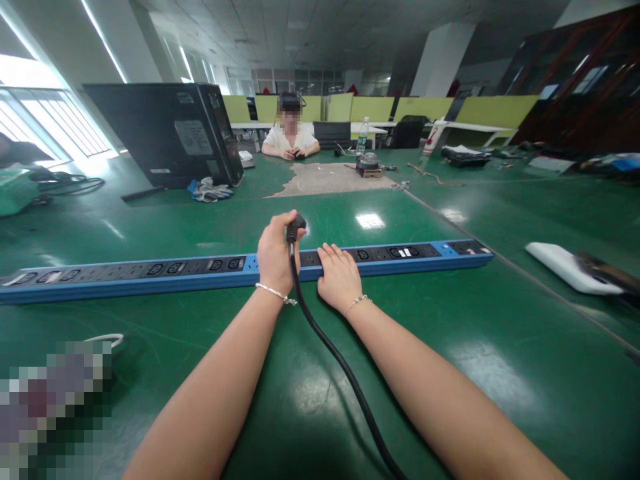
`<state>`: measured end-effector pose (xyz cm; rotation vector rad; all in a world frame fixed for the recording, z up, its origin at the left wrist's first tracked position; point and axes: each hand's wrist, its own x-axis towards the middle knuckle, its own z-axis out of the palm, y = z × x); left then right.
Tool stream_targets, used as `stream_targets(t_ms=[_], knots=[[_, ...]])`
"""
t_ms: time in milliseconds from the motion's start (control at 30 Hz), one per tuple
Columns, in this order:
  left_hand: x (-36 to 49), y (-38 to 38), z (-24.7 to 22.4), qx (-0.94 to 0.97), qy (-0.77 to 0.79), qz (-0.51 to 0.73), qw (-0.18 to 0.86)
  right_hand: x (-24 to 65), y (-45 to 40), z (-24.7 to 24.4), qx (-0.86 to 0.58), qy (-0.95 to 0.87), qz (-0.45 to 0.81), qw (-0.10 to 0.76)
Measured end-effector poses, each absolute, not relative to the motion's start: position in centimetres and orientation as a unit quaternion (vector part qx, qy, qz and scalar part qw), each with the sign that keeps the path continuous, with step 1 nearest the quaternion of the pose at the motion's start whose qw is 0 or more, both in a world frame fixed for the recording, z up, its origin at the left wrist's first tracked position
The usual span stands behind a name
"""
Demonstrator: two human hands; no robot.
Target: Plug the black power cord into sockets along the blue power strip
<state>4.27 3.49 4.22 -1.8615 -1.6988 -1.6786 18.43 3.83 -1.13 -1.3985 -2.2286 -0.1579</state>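
My left hand is closed around a black power plug, raised above a long blue power strip. From the plug a black cable curves down toward the bottom edge of the view. The plug's pins cannot be made out. My right hand lies over the strip just right of the left one, fingers stretched across its black socket face. The strip runs almost the full width from the left edge, with rows of sockets on top and blue sections between them. Part of its middle is hidden by my hands.
A black computer case stands back left, with gloves before it. A person sits across the green table. Cardboard and a bottle lie beyond the strip. A white object is at right.
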Motion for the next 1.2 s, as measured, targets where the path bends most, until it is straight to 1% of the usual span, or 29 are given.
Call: stream_targets(t_ms=[133,167,267,367,533,633,767,833,1067,1200], knots=[[-1.7,3.3,4.8,-0.548,-0.610,-0.570,0.052,18.4,3.8,-1.1,-0.515,-0.818,-0.054,0.248],[-3.4,3.2,4.5,-0.546,-0.622,-0.559,0.049,18.4,3.8,-1.1,-0.515,-0.818,-0.053,0.250],[-7.1,2.6,3.6,-0.601,-0.643,-0.474,0.006,18.3,3.9,-1.1,-0.515,-0.817,-0.050,0.254],[-8.1,1.9,2.7,-0.654,-0.638,-0.405,-0.023,18.3,3.9,-1.1,-0.516,-0.815,-0.048,0.258],[-7.4,1.9,1.2,-0.683,-0.630,-0.366,-0.051,18.4,3.9,-1.1,-0.516,-0.815,-0.045,0.260],[-7.3,1.9,0.8,-0.686,-0.640,-0.345,-0.024,18.4,3.9,-1.1,-0.515,-0.816,-0.047,0.259],[-7.0,1.5,0.7,-0.709,-0.636,-0.302,0.049,18.4,3.9,-1.1,-0.513,-0.817,-0.047,0.258],[-6.7,1.2,0.7,-0.705,-0.638,-0.300,0.073,18.4,4.0,-1.1,-0.514,-0.817,-0.046,0.259],[-6.2,0.6,0.2,-0.678,-0.657,-0.308,0.115,18.3,3.8,-1.1,-0.516,-0.816,-0.043,0.258],[-6.0,0.4,0.0,-0.681,-0.656,-0.302,0.120,18.3,3.6,-1.1,-0.514,-0.818,-0.055,0.253]])
